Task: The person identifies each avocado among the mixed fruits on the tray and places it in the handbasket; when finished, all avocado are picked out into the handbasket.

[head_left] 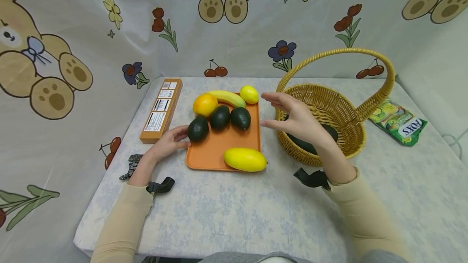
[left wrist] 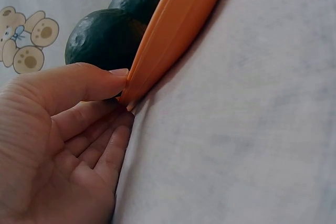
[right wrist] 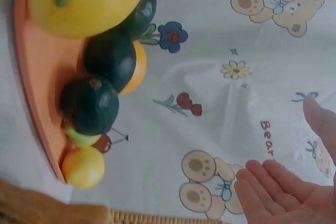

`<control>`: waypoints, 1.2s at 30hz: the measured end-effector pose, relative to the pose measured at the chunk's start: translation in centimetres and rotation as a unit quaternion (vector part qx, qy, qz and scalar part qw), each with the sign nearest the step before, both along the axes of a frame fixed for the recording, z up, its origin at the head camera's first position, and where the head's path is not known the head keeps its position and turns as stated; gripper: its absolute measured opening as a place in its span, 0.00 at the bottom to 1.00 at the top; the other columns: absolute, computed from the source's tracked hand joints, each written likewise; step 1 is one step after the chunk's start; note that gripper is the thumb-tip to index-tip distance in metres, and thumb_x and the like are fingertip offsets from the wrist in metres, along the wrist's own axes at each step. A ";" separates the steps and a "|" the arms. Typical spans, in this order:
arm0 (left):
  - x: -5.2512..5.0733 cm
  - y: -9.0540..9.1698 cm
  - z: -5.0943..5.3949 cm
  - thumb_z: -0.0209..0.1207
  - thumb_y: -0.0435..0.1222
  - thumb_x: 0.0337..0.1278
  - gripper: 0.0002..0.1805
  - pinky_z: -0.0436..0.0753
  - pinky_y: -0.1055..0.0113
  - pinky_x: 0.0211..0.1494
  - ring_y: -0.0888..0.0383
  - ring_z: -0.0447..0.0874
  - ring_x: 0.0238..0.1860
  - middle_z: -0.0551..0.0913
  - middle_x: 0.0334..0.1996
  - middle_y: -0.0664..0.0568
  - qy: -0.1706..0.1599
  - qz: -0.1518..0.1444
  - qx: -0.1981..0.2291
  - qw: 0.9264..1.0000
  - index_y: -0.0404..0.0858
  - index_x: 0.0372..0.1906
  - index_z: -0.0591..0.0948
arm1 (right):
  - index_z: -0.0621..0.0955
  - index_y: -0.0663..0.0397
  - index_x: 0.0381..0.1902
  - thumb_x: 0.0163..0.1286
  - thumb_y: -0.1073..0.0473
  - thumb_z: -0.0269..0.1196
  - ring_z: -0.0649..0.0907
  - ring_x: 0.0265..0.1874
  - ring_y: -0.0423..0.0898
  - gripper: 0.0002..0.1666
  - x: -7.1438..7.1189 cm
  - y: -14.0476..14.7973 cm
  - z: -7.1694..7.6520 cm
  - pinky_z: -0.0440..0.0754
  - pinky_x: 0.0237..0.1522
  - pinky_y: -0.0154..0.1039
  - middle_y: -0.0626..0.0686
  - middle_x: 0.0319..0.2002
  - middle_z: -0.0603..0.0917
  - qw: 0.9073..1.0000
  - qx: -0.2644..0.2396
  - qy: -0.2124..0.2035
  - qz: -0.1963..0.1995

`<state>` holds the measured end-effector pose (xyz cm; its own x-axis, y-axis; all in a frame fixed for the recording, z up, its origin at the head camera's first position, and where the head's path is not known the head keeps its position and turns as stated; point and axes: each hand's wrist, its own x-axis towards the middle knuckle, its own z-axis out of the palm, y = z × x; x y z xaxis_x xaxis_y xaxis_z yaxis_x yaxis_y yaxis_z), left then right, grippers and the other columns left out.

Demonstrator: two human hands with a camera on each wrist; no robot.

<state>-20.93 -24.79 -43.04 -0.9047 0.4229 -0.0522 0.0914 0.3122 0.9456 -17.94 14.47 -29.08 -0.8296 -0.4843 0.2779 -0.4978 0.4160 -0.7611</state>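
My left hand point(head_left: 169, 145) is at the left edge of an orange tray point(head_left: 219, 143); thumb and fingertips touch its rim point(left wrist: 152, 51) in the left wrist view. An avocado point(head_left: 198, 129) lies just inside that edge, by the fingers. Two more avocados point(head_left: 219, 117) sit beside it, with an orange point(head_left: 205, 104), a banana point(head_left: 228, 98) and a lemon point(head_left: 249, 94) behind. A large yellow oval fruit point(head_left: 245, 160) lies at the tray's front. My right hand point(head_left: 297, 117) hovers right of the tray, holding nothing, thumb and fingers spread apart.
A wicker basket point(head_left: 356, 143) with a tall handle stands at the right, dark green produce point(head_left: 330, 132) inside it, partly behind my right arm. A green packet point(head_left: 400, 123) lies beyond it. A long brown box point(head_left: 162, 111) is left of the tray.
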 end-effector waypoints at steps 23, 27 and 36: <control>0.0 -0.1 0.0 0.61 0.26 0.55 0.33 0.65 0.57 0.68 0.43 0.60 0.67 0.62 0.66 0.38 -0.012 0.000 -0.001 1.000 0.30 0.67 0.64 | 0.63 0.58 0.69 0.59 0.47 0.69 0.67 0.64 0.56 0.47 -4.7 -6.2 -6.0 0.67 0.64 0.49 0.56 0.67 0.66 0.994 0.054 -0.077 -0.047; 0.0 -0.1 -0.1 0.61 0.27 0.55 0.34 0.65 0.57 0.68 0.43 0.59 0.67 0.62 0.66 0.37 -0.009 -0.003 -0.002 1.000 0.29 0.67 0.63 | 0.63 0.59 0.69 0.58 0.46 0.69 0.65 0.65 0.54 0.48 -5.2 -6.4 -7.1 0.65 0.65 0.49 0.57 0.67 0.65 0.993 0.062 -0.077 -0.064; -0.1 -0.1 -0.1 0.61 0.26 0.56 0.32 0.66 0.59 0.67 0.45 0.61 0.67 0.63 0.66 0.39 -0.010 -0.001 0.004 1.000 0.31 0.67 0.65 | 0.62 0.60 0.69 0.56 0.47 0.70 0.64 0.65 0.54 0.49 -6.1 -6.5 -8.8 0.62 0.67 0.49 0.60 0.67 0.64 0.988 0.088 -0.092 -0.090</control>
<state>-21.01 -24.86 -43.11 -0.9025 0.4254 -0.0670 0.0732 0.3047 0.9496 -24.01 8.00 -37.87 -0.9352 -0.3522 0.0377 -0.2631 0.6195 -0.7396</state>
